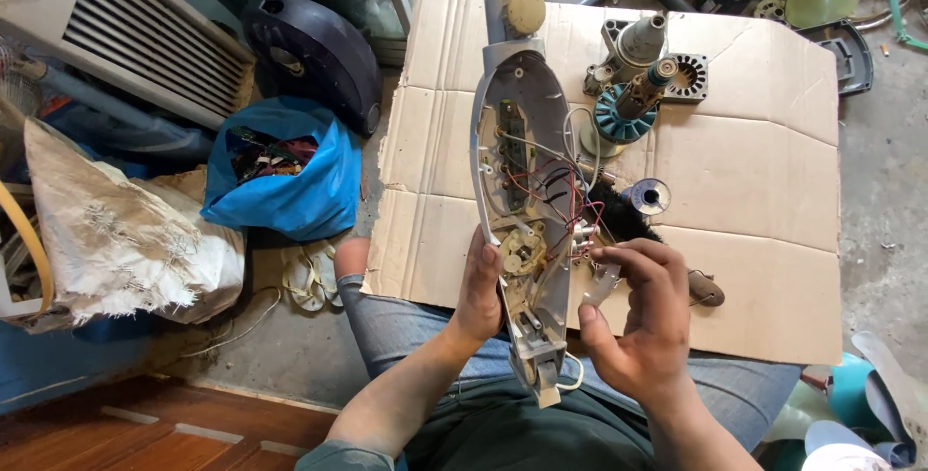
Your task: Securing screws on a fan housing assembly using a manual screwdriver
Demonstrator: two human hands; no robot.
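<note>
While my left hand [480, 289] grips the grey housing's [517, 191] near edge, my right hand [638, 321] curls, pinching a small metal part [601, 282].

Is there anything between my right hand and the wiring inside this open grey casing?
Nothing visible blocks it. The right hand is already at the casing's right edge, pinching a small pale part beside the red and black wires. The left hand grips the casing's other side, clear of the wires.
</note>
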